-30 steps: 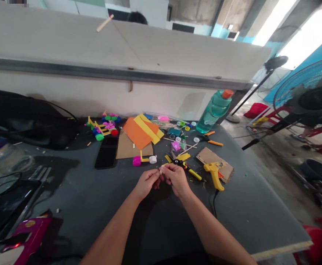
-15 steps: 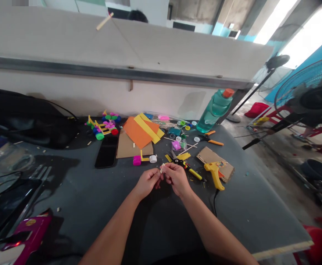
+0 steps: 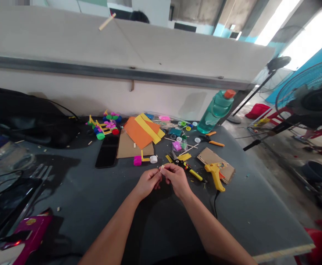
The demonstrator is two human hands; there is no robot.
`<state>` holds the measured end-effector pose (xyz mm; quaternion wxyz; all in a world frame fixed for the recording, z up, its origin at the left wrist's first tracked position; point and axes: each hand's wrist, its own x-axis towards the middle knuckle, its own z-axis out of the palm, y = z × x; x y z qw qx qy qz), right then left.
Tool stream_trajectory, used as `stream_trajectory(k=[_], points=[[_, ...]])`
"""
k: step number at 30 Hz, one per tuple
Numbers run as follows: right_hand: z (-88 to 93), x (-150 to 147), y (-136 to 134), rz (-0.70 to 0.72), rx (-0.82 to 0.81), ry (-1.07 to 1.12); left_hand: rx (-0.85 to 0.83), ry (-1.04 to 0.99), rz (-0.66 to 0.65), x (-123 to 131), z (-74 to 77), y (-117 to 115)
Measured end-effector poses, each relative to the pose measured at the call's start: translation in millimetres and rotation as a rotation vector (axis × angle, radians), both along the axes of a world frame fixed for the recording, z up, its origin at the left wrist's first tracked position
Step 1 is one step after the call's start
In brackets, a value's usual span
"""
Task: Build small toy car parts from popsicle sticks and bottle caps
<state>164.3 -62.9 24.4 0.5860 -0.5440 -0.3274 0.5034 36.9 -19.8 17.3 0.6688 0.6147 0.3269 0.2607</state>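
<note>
Both of my hands meet over the table, fingertips pinched together. Between them is a small pale piece [image 3: 162, 167], which looks like a short bit of wood; most of it is hidden by the fingers. My left hand [image 3: 149, 181] is closed at its lower left end, my right hand [image 3: 176, 177] closed on it from the right. Just beyond lies a small yellow stick frame [image 3: 142, 156] with a pink cap [image 3: 137, 160] and a white cap [image 3: 153, 159]. Pliers with yellow handles [image 3: 194, 173] rest right of my right hand, and a yellow glue gun [image 3: 216, 175] lies farther right.
A phone [image 3: 106, 152], cardboard [image 3: 122, 149], orange sheet [image 3: 139, 132] and colourful wheeled toys [image 3: 103, 129] lie farther back. A teal bottle [image 3: 214, 112] stands by the wall, near orange-handled pliers [image 3: 216, 142]. A black bag [image 3: 25, 117] is at left, a fan [image 3: 315, 99] at right.
My fingers have shifted slightly around the small pale piece, and less of it shows now. The whole view has moved a little; the things on the table stay in place.
</note>
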Motion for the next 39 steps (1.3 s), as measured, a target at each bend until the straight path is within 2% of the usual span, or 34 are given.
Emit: stream_trajectory(k=[12, 16, 21, 30, 32, 35, 37, 39], points=[[1.6, 3, -1, 0.050, 0.018, -0.059, 0.001, 0.023, -0.010, -2, -2.1, 2], [2.9, 3, -1, 0.062, 0.012, -0.018, -0.008, 0.018, -0.017, -2, -4.0, 2], [1.3, 3, -1, 0.046, 0.017, 0.005, -0.027, -0.016, 0.011, -1, -3.5, 1], [-5.0, 0, -1, 0.015, -0.004, -0.092, 0.040, 0.012, 0.026, -1, -3.7, -1], [-0.1, 4, -1, 0.021, -0.034, -0.165, 0.041, 0.010, 0.042, -1, -5.4, -1], [20.4, 18, 10, -0.018, -0.048, -0.397, -0.020, -0.033, 0.091, 0, -7.5, 0], [39.3, 27, 29, -0.067, 0.066, -0.606, -0.058, -0.052, 0.120, 1, -8.2, 1], [54.7, 29, 59, 0.047, 0.191, -0.803, -0.050, -0.023, 0.114, 2, -8.3, 1]])
